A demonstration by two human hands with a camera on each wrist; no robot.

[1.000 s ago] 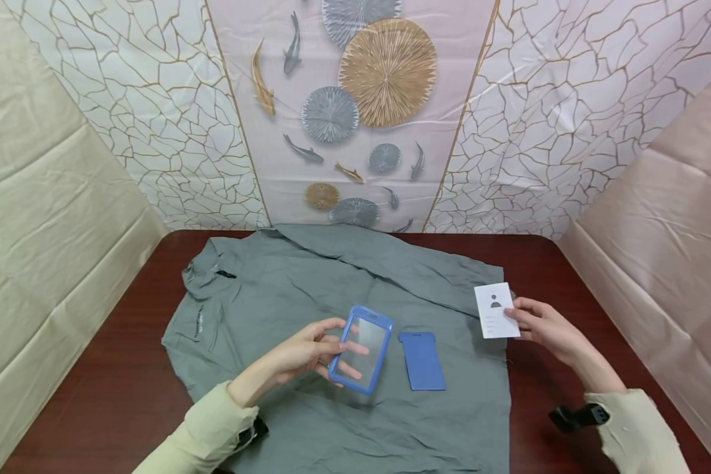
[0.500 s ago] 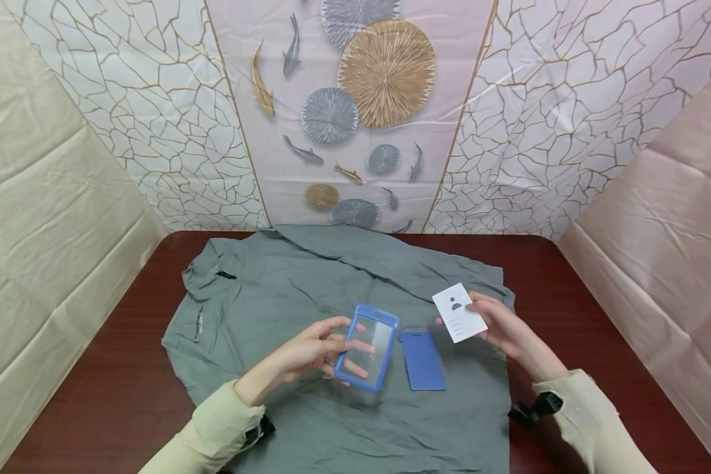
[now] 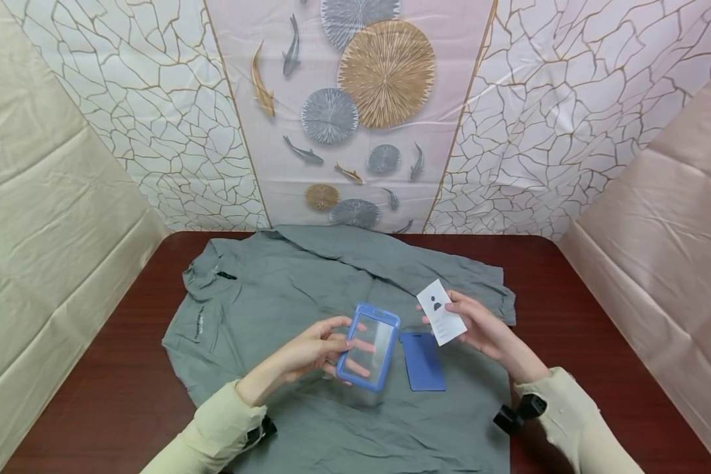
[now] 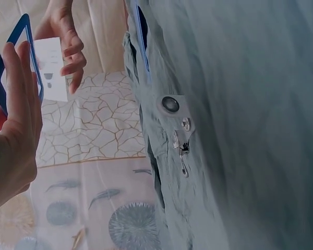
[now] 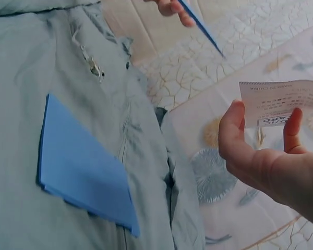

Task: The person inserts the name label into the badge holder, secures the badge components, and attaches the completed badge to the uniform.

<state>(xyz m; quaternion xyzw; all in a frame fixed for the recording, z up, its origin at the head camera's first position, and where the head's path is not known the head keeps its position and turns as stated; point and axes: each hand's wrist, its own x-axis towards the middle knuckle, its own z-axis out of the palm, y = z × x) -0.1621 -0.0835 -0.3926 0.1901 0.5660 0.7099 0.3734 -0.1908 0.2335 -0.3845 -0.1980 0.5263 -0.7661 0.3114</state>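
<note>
In the head view my left hand (image 3: 308, 349) holds a blue badge holder frame (image 3: 385, 332) with a clear window, thumb across its near side. Fingers show through the window from behind. My right hand (image 3: 487, 328) pinches a white ID card (image 3: 443, 319) printed with a dark person icon, held tilted just right of the frame. Small print covers the card's back (image 5: 276, 96) in the right wrist view. Between and below the hands, a flat blue badge holder panel (image 3: 424, 365) with a slotted tab lies on a grey jacket (image 3: 261, 289).
The jacket is spread over a dark red-brown table (image 3: 95, 382). A clear strap with a snap and metal badge clip (image 4: 182, 148) lies on the jacket, mostly hidden by the left hand in the head view. Patterned and beige cloths (image 3: 53, 217) enclose the table.
My right hand has carried the ID card leftward from the jacket's right edge to near the frame, tilting it. My left hand and the frame have shifted slightly right.
</note>
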